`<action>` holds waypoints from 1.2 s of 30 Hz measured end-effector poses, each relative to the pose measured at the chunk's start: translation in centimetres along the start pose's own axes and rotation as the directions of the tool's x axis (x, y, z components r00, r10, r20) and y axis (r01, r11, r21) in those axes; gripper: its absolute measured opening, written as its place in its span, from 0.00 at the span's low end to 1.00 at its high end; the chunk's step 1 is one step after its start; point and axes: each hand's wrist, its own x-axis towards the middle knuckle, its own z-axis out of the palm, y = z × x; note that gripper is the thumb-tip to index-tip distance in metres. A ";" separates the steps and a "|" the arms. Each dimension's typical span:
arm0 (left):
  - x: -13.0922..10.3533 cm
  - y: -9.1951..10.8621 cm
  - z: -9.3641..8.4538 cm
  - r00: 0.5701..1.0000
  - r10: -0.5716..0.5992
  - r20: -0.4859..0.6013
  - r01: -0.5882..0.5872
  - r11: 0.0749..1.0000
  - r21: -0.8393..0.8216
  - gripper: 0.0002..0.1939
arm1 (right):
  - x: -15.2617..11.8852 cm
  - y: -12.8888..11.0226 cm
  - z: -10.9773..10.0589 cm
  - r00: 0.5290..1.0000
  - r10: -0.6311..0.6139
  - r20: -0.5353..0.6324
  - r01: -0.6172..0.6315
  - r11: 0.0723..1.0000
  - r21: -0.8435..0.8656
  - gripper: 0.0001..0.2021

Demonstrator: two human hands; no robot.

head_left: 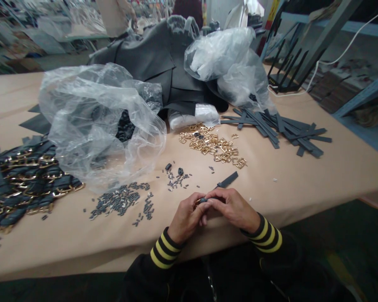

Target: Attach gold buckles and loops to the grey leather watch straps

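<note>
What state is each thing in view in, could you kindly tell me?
Left hand: closed on the dark strap
Right hand: closed on the dark strap
Dark strap: held, one end sticking out
Gold buckles: loose, heaped
Grey strips: loose, overlapping
Small dark pieces: loose, scattered
Nearer plastic bag: crumpled
Router: standing, antennas raised

Place: this is looking like a workshop making small strap-and-buckle goods.
Worktable (296,197): its brown-covered top is carrying separate piles.
Gold buckles (204,147): they are lying in a loose heap.
Dark strips (264,126): they are crisscrossing each other.
Dark sheet material (151,54): it is rising behind, near clear plastic bags (103,100).
Blue-framed shelving (353,28): it is standing at the right.
Second table (86,37): it is standing in the cluttered background.
</note>
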 end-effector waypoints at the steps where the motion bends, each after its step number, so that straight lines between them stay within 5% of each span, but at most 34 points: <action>1: 0.0 0.0 0.0 1.000 0.005 -0.006 -0.005 1.000 0.008 0.11 | -0.1 -0.2 -0.3 1.000 -0.026 0.001 0.026 0.999 -0.024 0.09; 7: -0.3 0.6 -0.4 0.999 -0.016 -0.039 0.019 0.998 0.064 0.09 | -0.7 -0.7 -4.0 0.940 -0.267 -0.212 0.144 0.874 -0.465 0.13; 9: -0.5 0.7 -0.5 1.000 -0.022 -0.019 0.024 0.996 0.091 0.09 | -0.7 -0.5 -5.3 0.964 -0.260 -0.064 0.175 0.793 -0.584 0.11; 13: -0.6 0.7 -0.7 1.000 -0.021 0.000 0.021 0.984 0.175 0.10 | -0.8 -0.2 -6.2 0.968 0.010 0.249 0.154 0.763 -0.627 0.07; 19: -0.3 0.7 -0.6 1.000 -0.013 0.025 0.004 0.944 0.329 0.11 | -0.8 -1.1 -5.4 0.909 0.160 0.385 0.171 0.698 -0.695 0.10; 22: -0.2 0.8 -0.4 0.998 -0.009 0.058 -0.012 0.937 0.349 0.10 | -0.7 -1.3 -5.1 0.883 0.181 0.433 0.190 0.705 -0.684 0.10; 28: -0.2 0.8 -0.3 0.997 -0.026 0.079 0.000 0.950 0.312 0.09 | -0.2 -1.2 -4.7 0.831 0.143 0.538 0.143 0.879 -0.454 0.10; 36: -0.1 0.8 -0.4 0.997 -0.028 0.077 0.005 0.960 0.281 0.08 | 0.1 -0.2 -4.1 0.854 0.047 0.518 0.106 0.959 -0.261 0.12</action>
